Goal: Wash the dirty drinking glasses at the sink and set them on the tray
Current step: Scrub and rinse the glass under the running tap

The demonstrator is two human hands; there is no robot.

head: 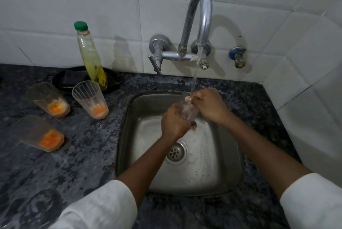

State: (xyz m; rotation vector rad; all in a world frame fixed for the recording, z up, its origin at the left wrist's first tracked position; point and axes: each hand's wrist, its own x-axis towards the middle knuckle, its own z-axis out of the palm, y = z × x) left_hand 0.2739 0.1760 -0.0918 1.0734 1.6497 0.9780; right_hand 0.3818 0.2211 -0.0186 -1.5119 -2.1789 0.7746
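Over the steel sink [229, 164] I hold a clear drinking glass [187, 111] under the running water from the chrome tap [200, 15]. My left hand [173, 124] wraps the glass from below. My right hand [209, 105] is at its rim, with fingers reaching into it. Three dirty glasses with orange dregs stand on the dark counter to the left: one nearest the sink [90, 99], one behind it [49, 100], one nearer me [38, 133]. No tray is in view.
A bottle of yellow dish soap with a green cap [90, 56] leans in a black dish [74, 80] by the tiled wall. A small blue-handled valve [237, 57] sits right of the tap. The speckled granite counter [74, 164] surrounds the sink.
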